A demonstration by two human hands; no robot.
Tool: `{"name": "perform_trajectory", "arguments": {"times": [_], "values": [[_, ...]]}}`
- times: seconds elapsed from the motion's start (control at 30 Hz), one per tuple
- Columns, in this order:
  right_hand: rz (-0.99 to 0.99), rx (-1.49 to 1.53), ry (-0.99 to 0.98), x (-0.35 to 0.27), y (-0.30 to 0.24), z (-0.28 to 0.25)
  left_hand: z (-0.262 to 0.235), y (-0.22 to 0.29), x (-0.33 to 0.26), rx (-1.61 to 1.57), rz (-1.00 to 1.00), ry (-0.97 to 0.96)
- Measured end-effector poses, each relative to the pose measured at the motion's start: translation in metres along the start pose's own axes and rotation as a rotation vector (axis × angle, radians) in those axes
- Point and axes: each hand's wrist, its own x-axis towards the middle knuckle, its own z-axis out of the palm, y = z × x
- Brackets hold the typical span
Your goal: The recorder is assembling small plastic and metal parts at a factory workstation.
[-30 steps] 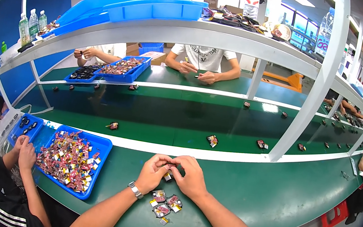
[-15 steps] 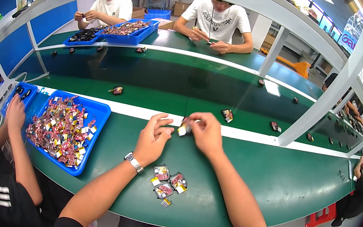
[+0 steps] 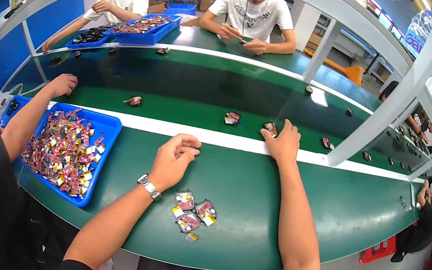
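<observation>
Your right hand sets a small pouch on the belt, grip loosening; your left hand hovers empty, half-curled. Next likely: another pouch from the counter pile.

Bright overhead light, glare right, fisheye edges bent, dark.

Three small red-and-white flat packets lie clustered near the front edge of the green worktable, a heap of multicoloured packets fills the blue tray at its left end, single packets dot the belt beyond, and a blue sign hangs upper right.
</observation>
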Motion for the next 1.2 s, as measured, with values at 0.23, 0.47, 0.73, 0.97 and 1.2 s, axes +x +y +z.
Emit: {"name": "perform_trajectory", "arguments": {"times": [0.23, 0.47, 0.73, 0.97, 1.2], "values": [[-0.059, 0.228, 0.013, 0.009, 0.015, 0.010, 0.003, 0.004, 0.000, -0.029, -0.027, 0.005], [-0.433, 0.742, -0.314, -0.066, -0.044, -0.047, -0.002, 0.014, 0.000, -0.174, -0.171, -0.121], [-0.773, 0.597, -0.490, -0.094, -0.081, -0.076, -0.021, 0.018, 0.004, -0.307, -0.322, -0.448], [-0.715, 0.612, -0.233, -0.109, -0.087, -0.065, -0.014, 0.024, -0.001, -0.412, -0.269, -0.331], [-0.760, 0.574, -0.106, -0.108, -0.086, -0.061, -0.012, 0.020, -0.001, -0.506, -0.373, -0.361]]}}
